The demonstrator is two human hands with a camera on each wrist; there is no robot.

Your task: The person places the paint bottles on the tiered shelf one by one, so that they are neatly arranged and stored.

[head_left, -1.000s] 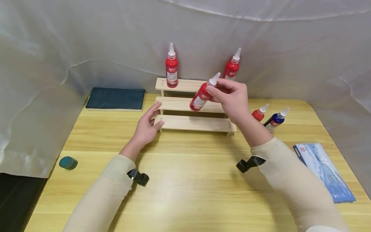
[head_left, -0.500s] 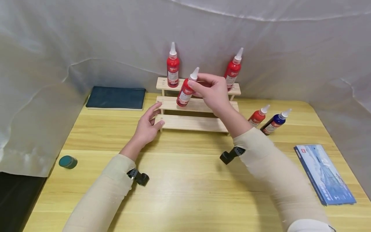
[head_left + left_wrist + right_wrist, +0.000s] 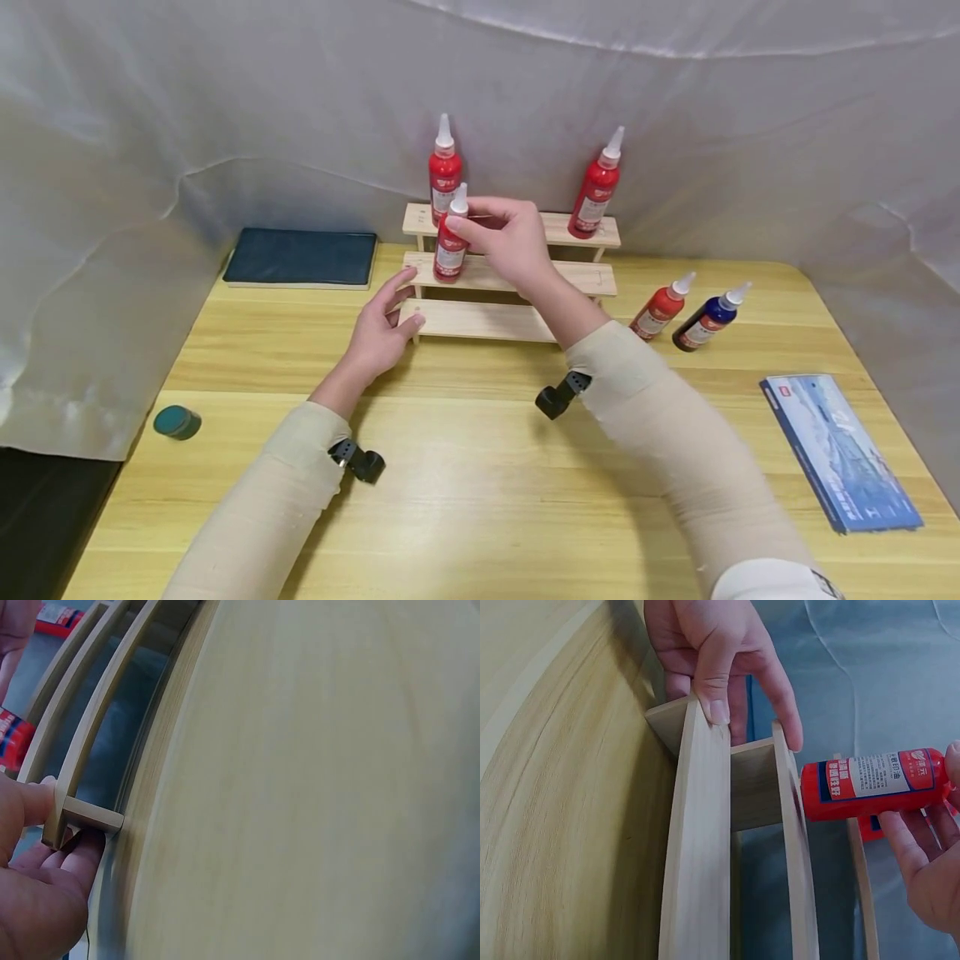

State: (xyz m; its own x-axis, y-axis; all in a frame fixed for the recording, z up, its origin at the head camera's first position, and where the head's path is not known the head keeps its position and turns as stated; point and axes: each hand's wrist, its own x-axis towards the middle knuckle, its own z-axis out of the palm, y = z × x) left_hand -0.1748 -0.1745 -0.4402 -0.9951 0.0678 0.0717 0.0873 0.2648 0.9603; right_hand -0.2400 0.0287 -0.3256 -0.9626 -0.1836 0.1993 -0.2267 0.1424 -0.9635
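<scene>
A three-step wooden display rack stands on the table at the back. My left hand holds its left end, thumb on the lowest step and forefinger at the middle one. Between thumb and fingers, my right hand pinches a red squeeze bottle with a white nozzle just below the cap. The bottle is nearly upright, its base right at the left part of the middle step, as the bottle in the right wrist view also shows. Two similar bottles stand on the top step, one left, one right.
Right of the rack, another red bottle and a dark blue bottle stand on the table. A flat blue box lies at the right. Left are a dark flat pad and a small teal-lidded jar. Grey cloth hangs behind.
My right hand has carried the red bottle leftward across the rack, from tilted to nearly upright, down to the middle step's left part. My left hand has stayed on the rack.
</scene>
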